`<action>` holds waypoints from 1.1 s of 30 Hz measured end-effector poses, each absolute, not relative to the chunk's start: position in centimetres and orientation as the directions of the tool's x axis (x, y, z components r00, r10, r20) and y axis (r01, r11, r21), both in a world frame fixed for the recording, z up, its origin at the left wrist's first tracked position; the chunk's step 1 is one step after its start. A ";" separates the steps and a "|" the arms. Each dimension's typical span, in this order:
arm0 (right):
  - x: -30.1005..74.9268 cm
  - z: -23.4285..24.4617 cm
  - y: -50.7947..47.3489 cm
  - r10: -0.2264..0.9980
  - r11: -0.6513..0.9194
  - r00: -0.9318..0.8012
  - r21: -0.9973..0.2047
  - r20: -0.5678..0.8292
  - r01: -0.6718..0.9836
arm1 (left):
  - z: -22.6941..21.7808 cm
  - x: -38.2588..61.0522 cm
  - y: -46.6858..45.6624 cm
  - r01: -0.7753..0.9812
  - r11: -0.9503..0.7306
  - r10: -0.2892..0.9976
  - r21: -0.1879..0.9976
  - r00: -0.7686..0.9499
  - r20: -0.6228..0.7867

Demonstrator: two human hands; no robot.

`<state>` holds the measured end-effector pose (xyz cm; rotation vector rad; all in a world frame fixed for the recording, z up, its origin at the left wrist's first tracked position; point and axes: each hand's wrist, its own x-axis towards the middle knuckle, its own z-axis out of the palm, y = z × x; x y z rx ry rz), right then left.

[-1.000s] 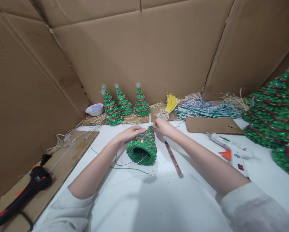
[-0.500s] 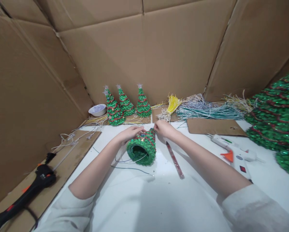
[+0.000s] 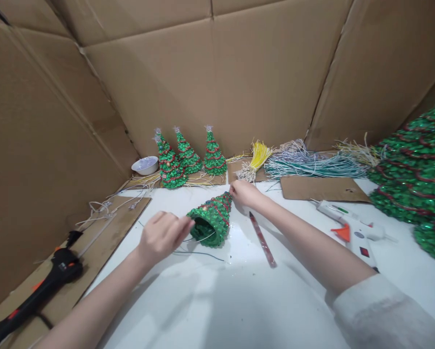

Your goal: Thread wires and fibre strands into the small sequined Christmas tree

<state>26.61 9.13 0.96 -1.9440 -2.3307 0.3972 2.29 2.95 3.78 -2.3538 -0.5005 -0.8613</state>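
The green conical tree (image 3: 220, 214), rough-textured with red garland and a hollow base, lies sideways on the smooth white tabletop (image 3: 239, 300). The right hand (image 3: 242, 192) pinches its tip; the left hand (image 3: 163, 235) is curled beside the base, its grip's contents indeterminable. A round white bowl (image 3: 147, 171) contains pale material (image 3: 145, 162).

Free tabletop (image 3: 221, 300) before lying tree (image 3: 219, 213); reddish stick (image 3: 263, 241), white glue gun (image 3: 359, 236) obstruct right.

lying tree (image 3: 218, 209): glossy, rough | tabletop (image 3: 293, 303): smooth, glossy | wall (image 3: 203, 82): matt cardboard
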 end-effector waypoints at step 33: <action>26.2 1.5 8.8 0.980 0.147 -0.171 -0.214 -0.099 0.966 | 1.3 5.6 3.1 0.318 -0.871 0.276 -0.374 0.948 0.160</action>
